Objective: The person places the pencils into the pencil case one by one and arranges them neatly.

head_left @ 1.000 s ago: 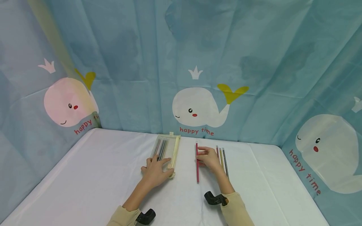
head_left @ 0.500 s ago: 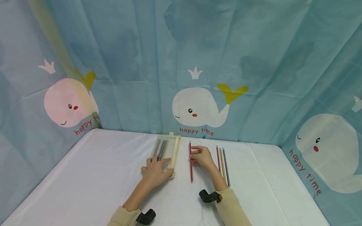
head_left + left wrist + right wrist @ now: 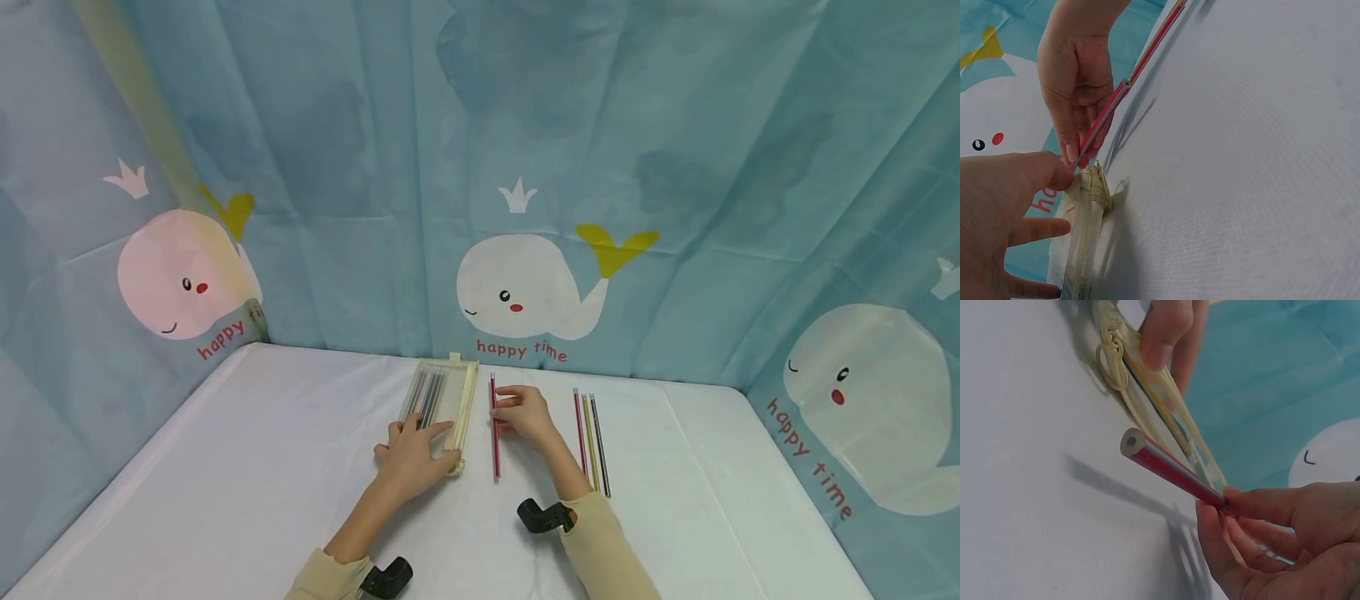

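My left hand [image 3: 411, 454] rests on a see-through pencil case [image 3: 456, 387] with a pale yellow zipper edge, its fingers spread over the near half. Several pencils show through the case's left side. In the right wrist view the case's zipper side [image 3: 1160, 419] gapes, with the left thumb [image 3: 1159, 355] on its upper edge. Just right of the case, my right hand [image 3: 527, 415] pinches a red pencil [image 3: 496, 454] between thumb and fingertips. The pencil runs roughly parallel to the zipper, and its unsharpened end [image 3: 1133, 442] faces the right wrist camera.
To the right lie a red pencil [image 3: 578, 421], a yellow pencil [image 3: 589, 433] and a black pencil [image 3: 600, 442], side by side on the white tablecloth [image 3: 697, 500]. A blue curtain [image 3: 360, 250] printed with whales hangs at the table's back and sides.
My right hand has moved left with the red pencil, from near the other pencils to beside the case. The left hand and the case have stayed in place.
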Action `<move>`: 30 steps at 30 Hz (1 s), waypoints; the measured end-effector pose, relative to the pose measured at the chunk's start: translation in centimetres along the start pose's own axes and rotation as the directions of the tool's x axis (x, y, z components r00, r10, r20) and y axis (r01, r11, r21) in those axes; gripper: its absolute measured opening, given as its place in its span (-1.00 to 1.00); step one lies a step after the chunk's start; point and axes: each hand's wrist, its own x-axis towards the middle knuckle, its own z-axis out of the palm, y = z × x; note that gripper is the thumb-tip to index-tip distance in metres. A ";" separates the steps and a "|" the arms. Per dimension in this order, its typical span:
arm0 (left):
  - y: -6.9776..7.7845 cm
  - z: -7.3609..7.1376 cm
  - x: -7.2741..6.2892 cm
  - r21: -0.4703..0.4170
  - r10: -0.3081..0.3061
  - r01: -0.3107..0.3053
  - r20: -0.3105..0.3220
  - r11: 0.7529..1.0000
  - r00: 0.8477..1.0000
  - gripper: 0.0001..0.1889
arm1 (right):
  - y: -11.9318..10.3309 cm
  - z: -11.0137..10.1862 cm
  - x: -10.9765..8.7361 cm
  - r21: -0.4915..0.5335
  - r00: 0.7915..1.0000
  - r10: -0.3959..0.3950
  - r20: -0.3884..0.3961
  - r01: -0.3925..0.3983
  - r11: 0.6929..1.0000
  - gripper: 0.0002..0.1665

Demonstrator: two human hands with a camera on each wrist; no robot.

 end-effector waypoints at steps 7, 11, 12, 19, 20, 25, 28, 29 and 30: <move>0.0 0.0 -0.1 -0.005 0.010 -0.010 -0.008 1.000 1.000 -0.44 | -0.3 0.8 0.5 -0.021 1.000 -0.018 0.012 0.018 1.000 -0.50; -0.1 0.1 0.0 -0.007 0.006 -0.006 -0.005 1.000 1.000 -0.45 | -0.5 1.2 0.9 -0.026 1.000 -0.011 0.027 0.012 1.000 -0.50; -0.1 0.1 -0.1 -0.008 0.003 -0.003 -0.003 1.000 1.000 -0.45 | -0.5 1.3 1.0 -0.025 0.999 -0.013 0.032 0.013 1.000 -0.50; -0.2 0.0 -0.1 -0.011 0.006 -0.006 -0.003 1.000 1.000 -0.44 | -0.8 1.9 1.5 -0.011 0.998 -0.037 0.051 0.038 0.999 -0.52; -0.2 0.0 -0.1 -0.013 0.006 -0.006 -0.003 1.000 1.000 -0.44 | -0.7 2.1 1.6 -0.005 0.998 -0.031 0.048 0.031 1.000 -0.52; -0.2 0.0 0.0 -0.023 0.008 -0.008 -0.006 1.000 1.000 -0.43 | -0.6 2.9 2.1 0.002 1.000 -0.009 0.030 0.009 1.000 -0.49; -0.1 0.0 0.0 -0.026 0.009 -0.009 -0.010 1.000 1.000 -0.43 | -0.6 3.2 2.1 0.017 0.999 -0.016 0.032 0.016 1.000 -0.50; -0.1 0.0 0.0 -0.028 0.009 -0.009 -0.011 1.000 1.000 -0.43 | -0.6 3.2 2.2 0.020 0.999 -0.018 0.032 0.018 1.000 -0.51; -0.1 0.0 0.0 -0.030 0.008 -0.009 -0.011 1.000 1.000 -0.43 | -0.6 3.3 2.2 0.023 0.999 -0.020 0.033 0.019 1.000 -0.51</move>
